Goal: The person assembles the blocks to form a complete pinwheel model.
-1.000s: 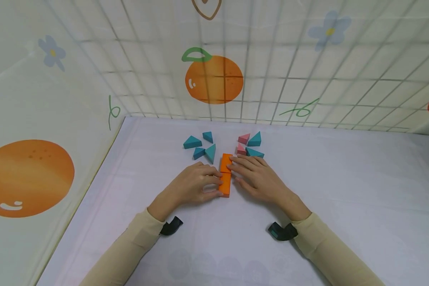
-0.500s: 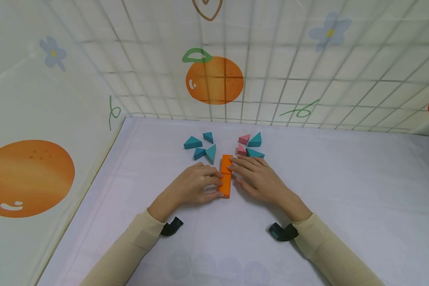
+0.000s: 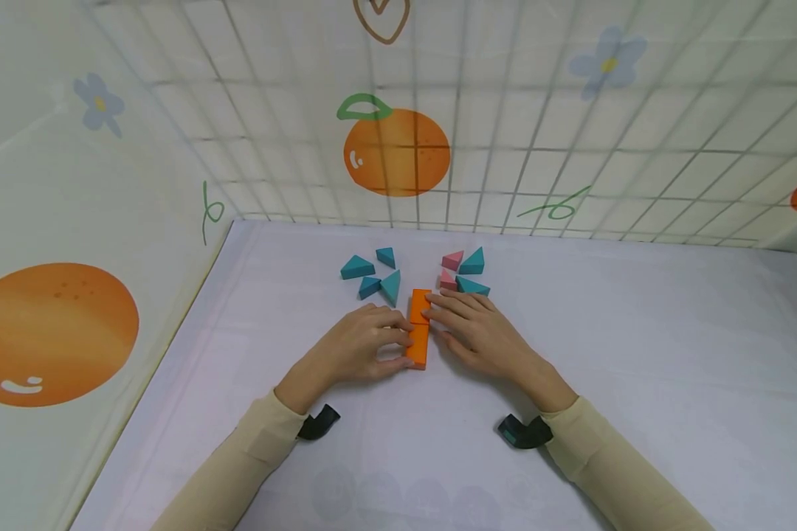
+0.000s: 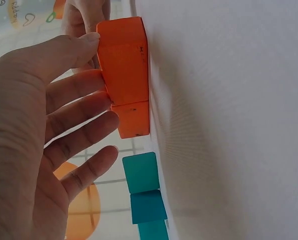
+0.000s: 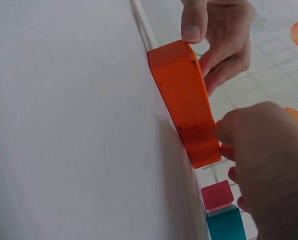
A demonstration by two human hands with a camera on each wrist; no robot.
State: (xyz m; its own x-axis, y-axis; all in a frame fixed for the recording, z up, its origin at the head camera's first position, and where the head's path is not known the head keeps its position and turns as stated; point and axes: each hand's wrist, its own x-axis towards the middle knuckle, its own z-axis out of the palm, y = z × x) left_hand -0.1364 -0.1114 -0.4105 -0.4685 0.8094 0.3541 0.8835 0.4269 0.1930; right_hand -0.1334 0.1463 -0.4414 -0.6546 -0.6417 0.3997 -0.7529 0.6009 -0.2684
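Two orange blocks lie end to end on the white-covered table, a far one (image 3: 420, 300) and a longer near one (image 3: 418, 348). My left hand (image 3: 361, 344) is at their left side, its thumb tip at the near block's front end and extended fingertips touching its side; the left wrist view shows the fingers (image 4: 91, 107) spread apart. From the right, my right hand (image 3: 477, 327) touches the far block with its fingertips, its thumb apart from the blocks in the head view. The blocks' ends meet at a thin seam (image 5: 196, 127). Part of the right fingers is hidden in the right wrist view.
Several teal triangular blocks (image 3: 357, 267) lie beyond my left hand. Past my right hand are two pink triangular blocks (image 3: 452, 259) and two teal ones (image 3: 474, 262). A printed curtain over a wire grid (image 3: 538, 147) stands along the table's back edge.
Both hands stay in the same place on the orange blocks, and the blocks have not visibly moved. Only the whole head view has shifted slightly.
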